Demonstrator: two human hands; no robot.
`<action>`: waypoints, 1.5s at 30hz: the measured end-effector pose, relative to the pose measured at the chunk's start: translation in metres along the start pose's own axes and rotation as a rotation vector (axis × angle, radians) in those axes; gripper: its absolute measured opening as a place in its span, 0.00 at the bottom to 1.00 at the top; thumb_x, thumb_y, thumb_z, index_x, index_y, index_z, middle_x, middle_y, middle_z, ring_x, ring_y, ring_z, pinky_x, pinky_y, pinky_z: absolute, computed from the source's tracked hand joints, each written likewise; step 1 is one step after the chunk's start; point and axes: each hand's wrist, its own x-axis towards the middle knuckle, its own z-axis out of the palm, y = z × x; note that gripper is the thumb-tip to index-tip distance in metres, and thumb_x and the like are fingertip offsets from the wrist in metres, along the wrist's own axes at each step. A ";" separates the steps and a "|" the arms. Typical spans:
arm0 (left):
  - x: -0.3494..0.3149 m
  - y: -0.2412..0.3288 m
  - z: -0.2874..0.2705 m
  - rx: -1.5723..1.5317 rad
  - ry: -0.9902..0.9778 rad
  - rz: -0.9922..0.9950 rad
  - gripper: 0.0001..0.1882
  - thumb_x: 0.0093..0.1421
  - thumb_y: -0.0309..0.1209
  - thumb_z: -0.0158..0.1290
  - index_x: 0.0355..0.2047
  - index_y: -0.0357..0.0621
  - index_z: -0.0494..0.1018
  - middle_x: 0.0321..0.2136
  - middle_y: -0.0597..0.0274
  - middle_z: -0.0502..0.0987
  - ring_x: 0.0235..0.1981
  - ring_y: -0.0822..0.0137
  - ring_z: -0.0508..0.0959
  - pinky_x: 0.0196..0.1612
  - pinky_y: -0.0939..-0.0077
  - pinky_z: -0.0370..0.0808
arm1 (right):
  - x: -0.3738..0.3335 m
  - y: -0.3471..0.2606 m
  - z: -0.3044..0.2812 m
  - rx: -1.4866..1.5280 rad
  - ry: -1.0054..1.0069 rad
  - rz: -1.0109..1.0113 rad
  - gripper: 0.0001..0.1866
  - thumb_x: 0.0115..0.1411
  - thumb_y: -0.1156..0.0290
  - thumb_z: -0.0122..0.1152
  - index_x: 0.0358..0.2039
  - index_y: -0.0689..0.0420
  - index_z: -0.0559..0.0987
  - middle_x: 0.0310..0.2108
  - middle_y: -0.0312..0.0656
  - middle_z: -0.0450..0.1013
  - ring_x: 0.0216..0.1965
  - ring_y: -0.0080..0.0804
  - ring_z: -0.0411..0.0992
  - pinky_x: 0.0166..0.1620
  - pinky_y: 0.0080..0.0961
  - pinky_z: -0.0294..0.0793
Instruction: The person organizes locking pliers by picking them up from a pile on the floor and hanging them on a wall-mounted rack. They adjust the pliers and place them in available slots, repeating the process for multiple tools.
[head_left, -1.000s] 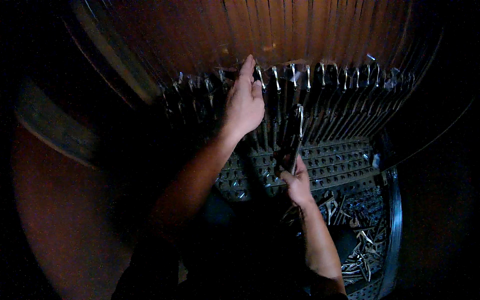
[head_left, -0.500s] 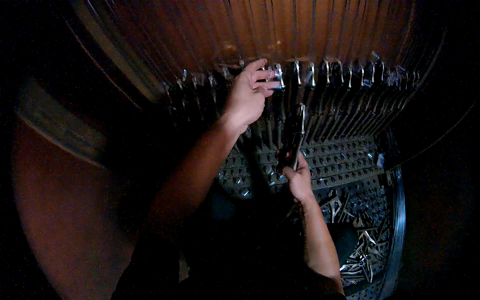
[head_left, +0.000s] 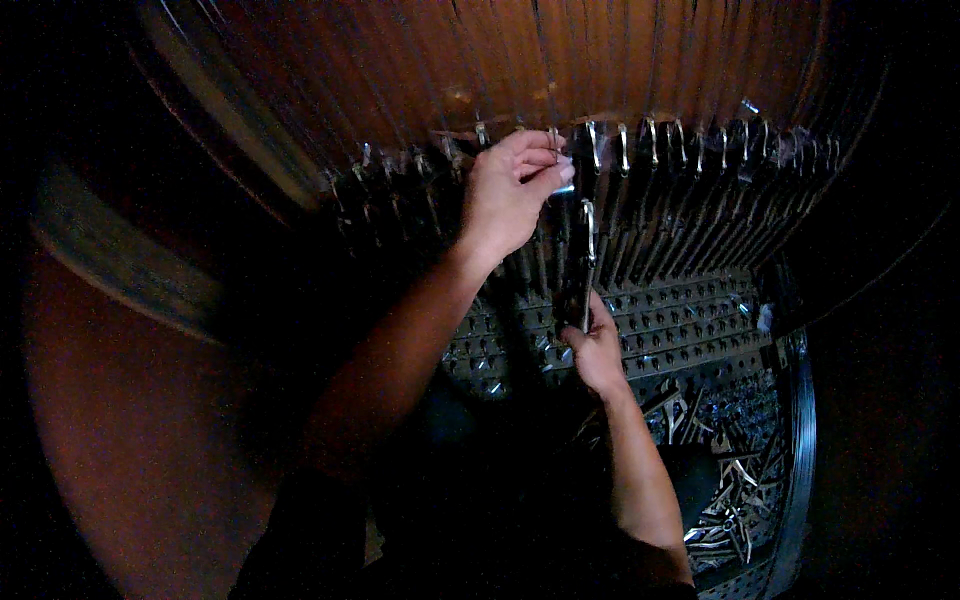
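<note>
My left hand (head_left: 505,197) reaches up to a row of small silver hooks (head_left: 625,150). Its thumb and fingers are pinched together at a gap in that row. A small bright piece (head_left: 565,187) shows at the thumb tip, too blurred to name. Lower down and to the right, my right hand (head_left: 597,352) grips a long, slim dark tool (head_left: 575,285) by its lower end. The tool stands nearly upright, and a curved silver metal part (head_left: 589,230) runs along its top, just below the left fingertips. What exactly the tool is cannot be made out.
Behind the hooks rises a brown surface (head_left: 640,70) crossed by thin upright strands. Dark slanting rods (head_left: 700,225) hang under the hooks, above rows of small dark bumps (head_left: 690,310). Many loose silver metal pieces (head_left: 735,500) lie at lower right, beside a pale blue curved edge (head_left: 803,430).
My left hand's fingers have come together from a spread pose and moved slightly right. The tool in my right hand has shifted left, its top now closer to the left fingertips.
</note>
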 end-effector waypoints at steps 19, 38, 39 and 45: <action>-0.021 0.015 -0.017 -0.287 -0.196 -0.172 0.27 0.58 0.18 0.58 0.59 0.36 0.68 0.54 0.48 0.75 0.55 0.57 0.78 0.58 0.66 0.75 | 0.008 0.011 0.014 0.020 0.042 -0.058 0.33 0.49 0.88 0.52 0.59 0.57 0.72 0.50 0.35 0.75 0.50 0.25 0.71 0.56 0.21 0.66; -0.012 0.014 -0.012 0.090 -0.058 -0.215 0.19 0.66 0.43 0.57 0.47 0.39 0.80 0.40 0.62 0.84 0.26 0.80 0.72 0.28 0.83 0.68 | 0.023 0.003 0.011 -0.081 0.031 -0.055 0.34 0.64 0.57 0.66 0.64 0.62 0.68 0.54 0.43 0.74 0.55 0.30 0.70 0.61 0.27 0.66; -0.013 0.013 -0.013 0.090 -0.060 -0.212 0.19 0.66 0.42 0.57 0.46 0.39 0.80 0.39 0.62 0.84 0.28 0.79 0.74 0.30 0.83 0.69 | 0.022 0.002 0.011 -0.065 0.027 -0.049 0.34 0.64 0.57 0.66 0.64 0.62 0.68 0.55 0.44 0.73 0.55 0.30 0.70 0.61 0.27 0.66; -0.015 0.005 -0.013 -0.021 -0.059 -0.131 0.15 0.66 0.37 0.59 0.44 0.37 0.81 0.39 0.61 0.84 0.40 0.73 0.80 0.49 0.77 0.74 | 0.024 0.001 0.014 -0.052 0.021 -0.061 0.35 0.64 0.56 0.67 0.64 0.64 0.68 0.55 0.45 0.73 0.56 0.30 0.69 0.62 0.28 0.66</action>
